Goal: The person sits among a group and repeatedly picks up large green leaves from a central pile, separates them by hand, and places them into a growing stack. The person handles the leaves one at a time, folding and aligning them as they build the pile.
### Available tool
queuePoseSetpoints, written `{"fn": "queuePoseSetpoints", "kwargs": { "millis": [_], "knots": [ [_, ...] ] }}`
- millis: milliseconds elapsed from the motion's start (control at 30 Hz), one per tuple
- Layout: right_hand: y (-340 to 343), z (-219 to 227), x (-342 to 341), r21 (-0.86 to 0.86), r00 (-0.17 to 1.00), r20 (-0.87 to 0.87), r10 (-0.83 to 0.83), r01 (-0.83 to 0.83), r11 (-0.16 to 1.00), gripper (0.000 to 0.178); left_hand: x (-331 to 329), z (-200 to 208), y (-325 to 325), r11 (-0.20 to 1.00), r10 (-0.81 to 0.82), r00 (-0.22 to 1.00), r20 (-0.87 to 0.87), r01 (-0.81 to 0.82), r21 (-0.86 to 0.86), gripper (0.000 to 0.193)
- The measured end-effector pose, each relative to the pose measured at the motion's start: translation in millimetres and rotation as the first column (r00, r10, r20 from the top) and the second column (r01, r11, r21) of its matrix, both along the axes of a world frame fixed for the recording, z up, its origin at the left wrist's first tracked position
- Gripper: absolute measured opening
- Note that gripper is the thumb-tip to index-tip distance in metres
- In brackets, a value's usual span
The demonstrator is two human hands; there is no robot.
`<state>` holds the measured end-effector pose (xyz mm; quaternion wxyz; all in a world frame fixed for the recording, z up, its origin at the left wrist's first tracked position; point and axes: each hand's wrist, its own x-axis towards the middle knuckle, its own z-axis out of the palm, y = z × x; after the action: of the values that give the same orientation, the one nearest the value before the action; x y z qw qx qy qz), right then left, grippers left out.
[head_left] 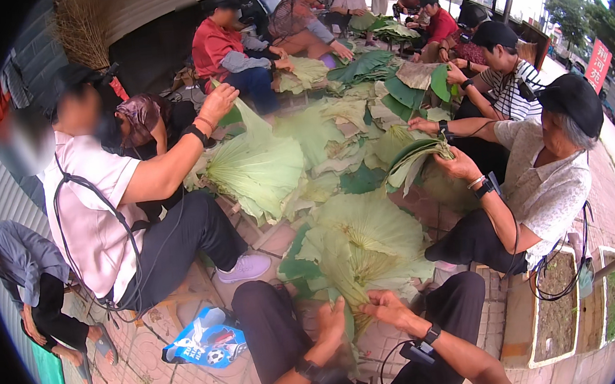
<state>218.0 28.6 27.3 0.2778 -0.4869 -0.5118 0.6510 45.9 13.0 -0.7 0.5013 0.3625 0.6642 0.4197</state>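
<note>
Left hand (pixel 330 323) and right hand (pixel 393 309) | both pinched on leaf bundle (pixel 367 238), narrow end, between knees (pixel 261 304) | blades fan outward, presumably for room.

Lettering (pixel 600 58) on red sign (pixel 598 66), blue printed item (pixel 205 340)

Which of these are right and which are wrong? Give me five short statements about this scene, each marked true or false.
1. The left hand and right hand both touch the pale leaves. True.
2. The blue bag lies right of the wearer's legs. False: the blue bag lies left of the legs.
3. The nearest co-worker on the right wears a white cap. False: the cap is black.
4. A box at right holds soil. True.
5. Everyone is standing. False: most are seated.
</note>
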Motion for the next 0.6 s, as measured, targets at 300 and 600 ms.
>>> {"fn": "queuePoseSetpoints", "kwargs": {
  "millis": [300,600],
  "knots": [
    [1,-7,-6,-0.078,0.989,0.055,-0.136,0.14,0.987,0.021,-23,-25,7,1.0,0.026,0.996,0.091,-0.024,-0.016,0.025],
    [7,-14,-8,-0.207,0.941,-0.002,-0.339,0.331,0.921,0.025,-30,-22,11,0.97,0.245,0.958,0.148,-0.242,-0.036,0.03]
  ]
}}
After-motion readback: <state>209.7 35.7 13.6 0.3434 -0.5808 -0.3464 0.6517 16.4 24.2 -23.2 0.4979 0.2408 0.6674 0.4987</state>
